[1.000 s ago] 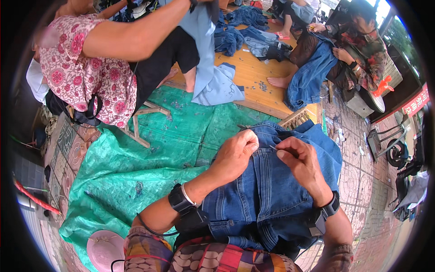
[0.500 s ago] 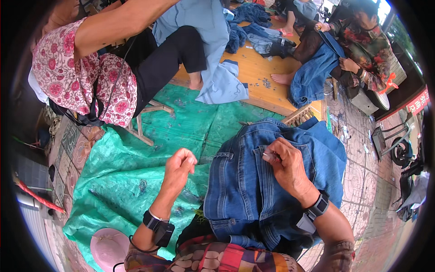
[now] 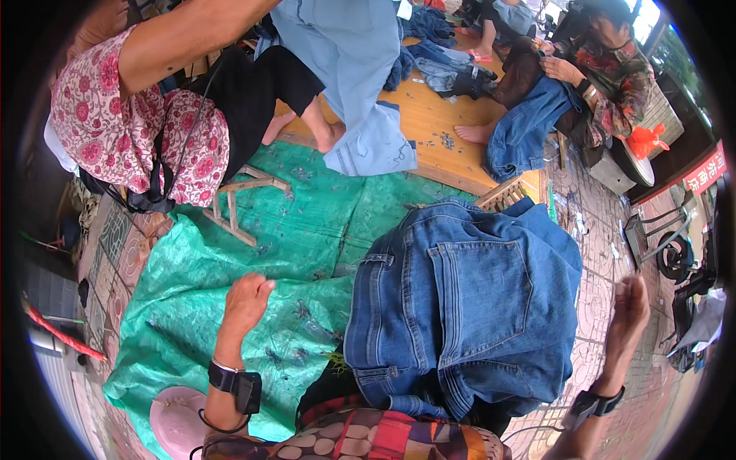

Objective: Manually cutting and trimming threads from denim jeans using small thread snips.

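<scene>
A pair of blue denim jeans [image 3: 483, 299] lies bunched over my lap, one back pocket facing up. My left hand [image 3: 247, 303] is raised above the green sheet [image 3: 307, 207], left of the jeans and apart from them. Its fingers are curled closed; whatever they hold, if anything, is hidden. Out past the right side of the jeans, my right hand [image 3: 629, 314] is lifted over the paving, fingers drawn together. What may be in it is too small to make out. Neither hand touches the denim.
Ahead stands a low wooden platform [image 3: 433, 157] with denim garments [image 3: 452, 65] and small scraps on it. At the left a person in a floral top [image 3: 100, 115] holds light-blue denim [image 3: 337, 46]; another at the right handles jeans [image 3: 525, 126]. A pink hat [image 3: 178, 422] lies lower left.
My hands have moved apart: the left outward to the left and slightly down, the right from above the jeans far to the right. The pocket now shows fully.
</scene>
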A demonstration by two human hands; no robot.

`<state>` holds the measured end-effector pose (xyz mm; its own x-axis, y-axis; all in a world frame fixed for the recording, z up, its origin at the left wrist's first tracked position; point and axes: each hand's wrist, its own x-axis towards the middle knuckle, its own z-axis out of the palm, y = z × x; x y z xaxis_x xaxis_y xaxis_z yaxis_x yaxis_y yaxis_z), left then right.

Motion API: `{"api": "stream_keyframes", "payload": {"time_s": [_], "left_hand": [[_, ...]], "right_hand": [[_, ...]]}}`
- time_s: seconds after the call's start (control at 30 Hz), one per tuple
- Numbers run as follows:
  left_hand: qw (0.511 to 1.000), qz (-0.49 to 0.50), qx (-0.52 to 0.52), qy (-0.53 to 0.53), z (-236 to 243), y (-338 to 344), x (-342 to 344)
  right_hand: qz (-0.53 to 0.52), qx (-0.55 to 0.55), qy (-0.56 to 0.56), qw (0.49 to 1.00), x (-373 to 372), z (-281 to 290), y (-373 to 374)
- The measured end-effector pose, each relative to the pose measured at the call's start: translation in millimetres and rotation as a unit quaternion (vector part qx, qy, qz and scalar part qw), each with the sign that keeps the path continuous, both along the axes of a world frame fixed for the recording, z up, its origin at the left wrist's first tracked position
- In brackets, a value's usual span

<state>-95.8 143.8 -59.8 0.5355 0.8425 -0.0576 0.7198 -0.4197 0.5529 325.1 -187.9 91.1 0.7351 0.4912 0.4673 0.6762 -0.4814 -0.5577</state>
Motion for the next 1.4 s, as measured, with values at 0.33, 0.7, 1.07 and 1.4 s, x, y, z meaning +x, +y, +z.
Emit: {"api": "stream_keyframes", "payload": {"time_s": [0.33, 0.7, 1.07, 1.4], "left_hand": [[0.914, 0.019, -0.316, -0.252, -13.4, -57.0, 52.4], [0.755, -0.067, -0.504, -0.414, 31.5, -99.6, 108.8], [0.627, -0.044, -0.622, -0.467, 38.2, -70.1, 122.6], [0.670, -0.008, -0.534, -0.516, 41.1, -91.1, 132.8]], "right_hand": [[0.066, -0.049, 0.008, 0.997, 6.8, -25.2, -18.2], [0.340, -0.237, -0.050, 0.909, -17.9, -75.0, 108.8], [0.254, -0.098, 0.032, 0.962, -40.4, -37.3, 118.0], [0.447, -0.053, 0.079, 0.890, -135.2, -42.5, 178.2]]}}
